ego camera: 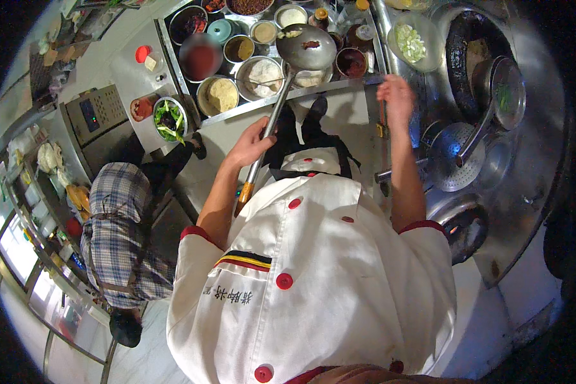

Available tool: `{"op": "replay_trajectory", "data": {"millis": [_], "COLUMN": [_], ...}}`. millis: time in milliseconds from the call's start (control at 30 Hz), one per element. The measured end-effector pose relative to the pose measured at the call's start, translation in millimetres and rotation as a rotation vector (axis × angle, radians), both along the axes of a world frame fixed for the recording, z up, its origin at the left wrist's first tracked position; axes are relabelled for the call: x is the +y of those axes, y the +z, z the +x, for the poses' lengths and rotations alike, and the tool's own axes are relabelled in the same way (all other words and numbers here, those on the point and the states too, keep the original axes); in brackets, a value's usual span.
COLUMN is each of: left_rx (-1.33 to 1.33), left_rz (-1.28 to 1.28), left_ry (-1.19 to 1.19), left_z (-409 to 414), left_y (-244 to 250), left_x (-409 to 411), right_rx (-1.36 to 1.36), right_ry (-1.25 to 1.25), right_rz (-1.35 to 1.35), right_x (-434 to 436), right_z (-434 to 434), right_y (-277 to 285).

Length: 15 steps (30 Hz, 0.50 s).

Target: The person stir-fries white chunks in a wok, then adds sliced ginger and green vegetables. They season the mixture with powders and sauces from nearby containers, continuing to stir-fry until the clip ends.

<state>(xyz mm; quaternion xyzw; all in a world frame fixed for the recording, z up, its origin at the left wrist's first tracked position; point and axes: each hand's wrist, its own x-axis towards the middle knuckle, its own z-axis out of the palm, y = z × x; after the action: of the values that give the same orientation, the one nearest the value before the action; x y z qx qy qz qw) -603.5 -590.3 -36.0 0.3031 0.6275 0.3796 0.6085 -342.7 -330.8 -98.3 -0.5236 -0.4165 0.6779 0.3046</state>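
Note:
In my left hand is the metal handle of a long wok ladle that ends in a wooden grip. The ladle's bowl is over the seasoning containers, with a dab of dark red paste inside and pale minced bits at its rim. Under and beside it stand a bowl of white powder, a bowl of pale yellow granules and a cup of dark red sauce. My right hand, motion-blurred, hovers by the right corner of the seasoning cart. Whether its fingers hold anything is unclear.
To the right are a dish of chopped pale green vegetable, a dark wok, a perforated strainer and another ladle. A bowl of cut green peppers stands left. A person in a plaid garment bends nearby.

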Motion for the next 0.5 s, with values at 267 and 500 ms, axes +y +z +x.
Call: {"op": "replay_trajectory", "data": {"millis": [267, 500], "left_rx": [0.075, 0.063], "left_rz": [-0.015, -0.031], "left_ry": [0.088, 0.074], "left_z": [-28.2, -73.4], "left_y": [-3.1, 12.3], "left_x": [-22.3, -23.4], "right_rx": [-0.914, -1.135], "right_ry": [0.359, 0.643], "right_rz": [0.800, 1.073], "right_x": [61.9, 202.9], "right_z": [-82.2, -182.8], "right_y": [84.2, -1.8]}}
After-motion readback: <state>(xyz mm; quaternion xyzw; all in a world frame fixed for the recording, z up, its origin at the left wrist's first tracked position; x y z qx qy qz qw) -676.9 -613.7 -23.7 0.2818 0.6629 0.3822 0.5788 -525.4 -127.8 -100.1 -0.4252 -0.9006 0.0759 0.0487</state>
